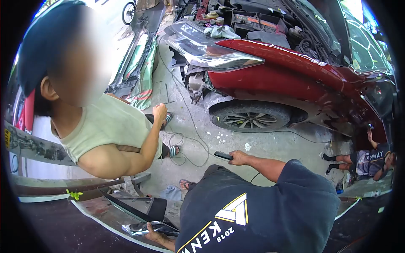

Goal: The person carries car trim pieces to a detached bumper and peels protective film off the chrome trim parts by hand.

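My right hand (pixel 239 157) reaches out over the concrete floor, closed around the end of a dark, narrow handheld object (pixel 223 155) whose kind I cannot make out. Low on the left, my left hand (pixel 155 234) grips the edge of a shiny, chrome-like part (pixel 141 228). Beside that part lies a dark framed panel piece (pixel 141 205). Ahead stands a red car (pixel 270 69) with its engine bay exposed and its front bumper off. Its headlight (pixel 211 52) sits above the wheel (pixel 251 120).
A person in a pale sleeveless top (pixel 118 126) stands close on the left, one hand (pixel 160 111) raised. At right, another person (pixel 371 159) has a hand on red bodywork. A cable (pixel 190 137) loops across the floor. A bumper-like part (pixel 46 147) lies left.
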`<state>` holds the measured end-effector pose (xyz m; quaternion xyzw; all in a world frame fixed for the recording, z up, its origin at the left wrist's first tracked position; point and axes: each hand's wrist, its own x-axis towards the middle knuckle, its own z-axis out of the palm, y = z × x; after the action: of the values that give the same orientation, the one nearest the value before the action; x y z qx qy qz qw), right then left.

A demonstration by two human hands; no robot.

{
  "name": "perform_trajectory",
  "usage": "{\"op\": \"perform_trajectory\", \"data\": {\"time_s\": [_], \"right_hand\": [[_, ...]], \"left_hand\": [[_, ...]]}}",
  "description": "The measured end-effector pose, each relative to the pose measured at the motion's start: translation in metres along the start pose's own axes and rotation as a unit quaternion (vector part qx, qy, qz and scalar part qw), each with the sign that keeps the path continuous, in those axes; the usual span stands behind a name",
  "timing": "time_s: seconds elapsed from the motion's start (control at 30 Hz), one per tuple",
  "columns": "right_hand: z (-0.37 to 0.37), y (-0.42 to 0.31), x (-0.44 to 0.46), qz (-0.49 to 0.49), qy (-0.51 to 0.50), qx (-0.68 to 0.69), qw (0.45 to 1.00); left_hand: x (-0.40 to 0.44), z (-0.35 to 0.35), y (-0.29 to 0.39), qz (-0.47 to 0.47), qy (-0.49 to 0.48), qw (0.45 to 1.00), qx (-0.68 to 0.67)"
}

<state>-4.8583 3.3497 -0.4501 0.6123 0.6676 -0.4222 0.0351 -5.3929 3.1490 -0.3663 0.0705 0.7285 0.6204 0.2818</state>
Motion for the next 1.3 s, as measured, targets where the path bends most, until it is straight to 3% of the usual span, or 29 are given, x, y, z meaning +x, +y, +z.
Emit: {"op": "perform_trajectory", "data": {"time_s": [0.13, 0.27, 0.5, 0.6, 0.63, 0.67, 0.7, 0.73, 0.77, 0.87, 0.9, 1.07, 1.3], "right_hand": [[0.022, -0.028, -0.003, 0.039, 0.01, 0.009, 0.999], [0.029, -0.047, -0.014, 0.076, 0.016, 0.027, 0.997], [0.022, -0.061, -0.007, 0.105, 0.035, 0.064, 0.992], [0.02, -0.06, -0.004, 0.128, 0.041, 0.119, 0.984], [0.027, -0.045, 0.002, 0.164, 0.023, 0.097, 0.981], [0.038, -0.032, 0.012, 0.175, -0.006, 0.063, 0.983], [0.063, -0.004, 0.023, 0.156, 0.067, 0.084, 0.982], [0.069, 0.01, 0.026, 0.094, 0.096, 0.042, 0.99], [0.058, 0.0, 0.026, 0.113, 0.081, 0.078, 0.987], [0.03, -0.027, 0.0, 0.194, 0.04, 0.135, 0.971], [0.026, -0.036, -0.004, 0.173, 0.027, 0.167, 0.97], [0.026, -0.031, 0.017, 0.218, 0.014, 0.115, 0.969], [0.018, -0.094, 0.077, 0.272, -0.049, 0.068, 0.959]], "left_hand": [[0.036, 0.023, 0.032, -0.011, 0.029, 0.999, 0.023], [0.085, 0.013, 0.029, -0.029, -0.03, 0.999, 0.006], [0.147, 0.006, 0.012, 0.014, -0.009, 1.0, -0.002], [0.097, 0.06, 0.087, 0.046, -0.013, 0.999, 0.001], [0.112, 0.053, 0.081, -0.018, -0.035, 0.999, -0.001], [0.101, 0.071, 0.103, -0.019, 0.011, 1.0, 0.011], [0.08, 0.093, 0.13, 0.061, -0.013, 0.998, -0.003], [0.078, 0.1, 0.138, 0.042, 0.006, 0.999, 0.004], [0.077, 0.104, 0.146, 0.091, 0.013, 0.996, 0.005], [0.074, 0.106, 0.171, 0.076, 0.024, 0.994, 0.073], [0.087, 0.095, 0.164, 0.068, 0.008, 0.996, 0.062], [0.132, 0.12, 0.186, 0.088, -0.049, 0.995, -0.011], [0.226, 0.173, 0.228, 0.122, -0.106, 0.985, -0.064]]}}
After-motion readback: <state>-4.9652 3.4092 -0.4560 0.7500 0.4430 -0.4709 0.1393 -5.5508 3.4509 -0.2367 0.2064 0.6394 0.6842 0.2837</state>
